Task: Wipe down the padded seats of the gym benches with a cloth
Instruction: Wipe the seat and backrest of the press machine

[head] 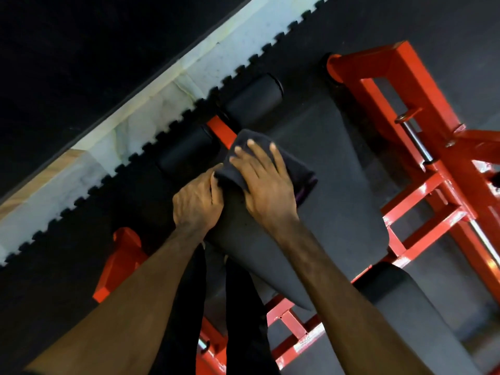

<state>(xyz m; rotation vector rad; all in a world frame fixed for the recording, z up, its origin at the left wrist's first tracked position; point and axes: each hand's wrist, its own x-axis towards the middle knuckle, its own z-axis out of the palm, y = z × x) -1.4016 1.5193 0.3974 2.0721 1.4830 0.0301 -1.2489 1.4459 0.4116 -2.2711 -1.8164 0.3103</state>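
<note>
Dark rubber floor mats (81,266) with a toothed, interlocking edge fill most of the view, and a pale strip of bare floor (151,109) runs diagonally from the near left to the far right. On the mats stands a gym bench with a red steel frame (422,185), its struts spreading to the right and continuing below the arms. The bench's grey padded seat (338,207) runs from the far middle toward the near centre, widening on the way, and a second pad (400,293) begins at its near right end and is cut off by the lower edge. Two black foam rollers (251,101) sit at the far end of the seat, one on either side of a red bar. A dark cloth (259,163), folded with a purple edge showing on its right side, lies on the far left part of the seat. The right hand (263,182) rests flat on top of it, fingers straight and spread, pressing it to the padding. The left hand (196,201) is just beside, at the seat's left edge, its fingers curled over that edge and pinching the near left corner of the cloth; its fingertips are hidden. Motion blur softens the frame detail, and dark trousers (243,320) show below the seat between the forearms.
</note>
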